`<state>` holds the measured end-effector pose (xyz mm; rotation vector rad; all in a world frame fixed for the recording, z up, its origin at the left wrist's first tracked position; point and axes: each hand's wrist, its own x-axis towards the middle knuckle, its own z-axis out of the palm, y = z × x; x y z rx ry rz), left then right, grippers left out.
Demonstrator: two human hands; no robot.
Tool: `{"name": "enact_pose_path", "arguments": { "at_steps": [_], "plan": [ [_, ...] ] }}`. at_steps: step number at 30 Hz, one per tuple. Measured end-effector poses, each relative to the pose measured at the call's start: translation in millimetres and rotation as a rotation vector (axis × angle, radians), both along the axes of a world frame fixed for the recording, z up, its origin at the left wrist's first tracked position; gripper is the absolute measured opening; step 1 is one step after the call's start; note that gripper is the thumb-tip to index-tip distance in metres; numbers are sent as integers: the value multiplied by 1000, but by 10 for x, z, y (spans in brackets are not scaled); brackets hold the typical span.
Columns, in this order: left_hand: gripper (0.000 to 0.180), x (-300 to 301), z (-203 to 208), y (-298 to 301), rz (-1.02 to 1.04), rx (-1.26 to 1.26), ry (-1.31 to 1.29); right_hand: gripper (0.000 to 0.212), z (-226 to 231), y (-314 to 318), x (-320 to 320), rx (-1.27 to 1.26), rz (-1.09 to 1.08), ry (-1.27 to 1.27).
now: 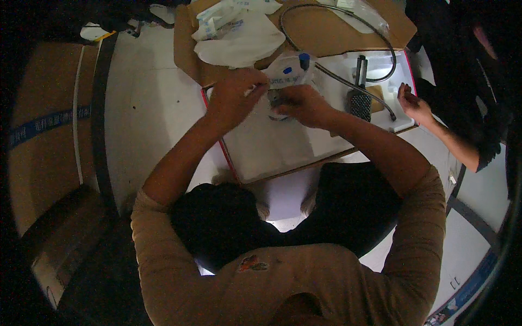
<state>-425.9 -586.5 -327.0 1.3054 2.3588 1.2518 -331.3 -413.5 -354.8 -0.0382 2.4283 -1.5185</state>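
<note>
Above a flat box lined with white foam, both my hands meet at a clear plastic bag [284, 70] with blue printing. My left hand [235, 96] is closed, its fingertips pinching the bag's near left edge. Closed as well, my right hand [307, 106] pinches the bag's lower part from the right. A small greyish part [273, 98] shows at the right fingertips; its kind is too dark to tell. To the right, a dark handheld device with a textured face [359, 105] lies in the box. A braided metal hose [356, 86] loops behind it.
The open cardboard box [190, 51] has crumpled white plastic bags [239, 43] on its lid. Another clear bag [361, 16] lies far right. A person's hand [414, 106] rests near the box's right edge. Large taped cartons [46, 163] stand at left.
</note>
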Motion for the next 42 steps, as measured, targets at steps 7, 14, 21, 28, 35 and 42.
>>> {"name": "enact_pose_path", "arguments": {
  "at_steps": [7,14,21,28,35,42],
  "plan": [
    [13,-194,75,191,-171,-106,-86,27,142,-40,124,179,167,27],
    [15,-195,-231,658,-460,-847,267,28,118,-4,126,239,290,-66],
    [17,-181,-467,526,-504,-820,193,27,-16,6,276,218,359,-13],
    [15,-121,-836,437,-443,-725,342,26,-97,-45,202,232,359,8],
    [19,-80,-959,448,-408,-691,406,12,-74,-96,152,359,359,-94],
    [21,-79,-1154,406,-420,-526,452,15,-52,-97,85,296,377,-95]
  ]
}}
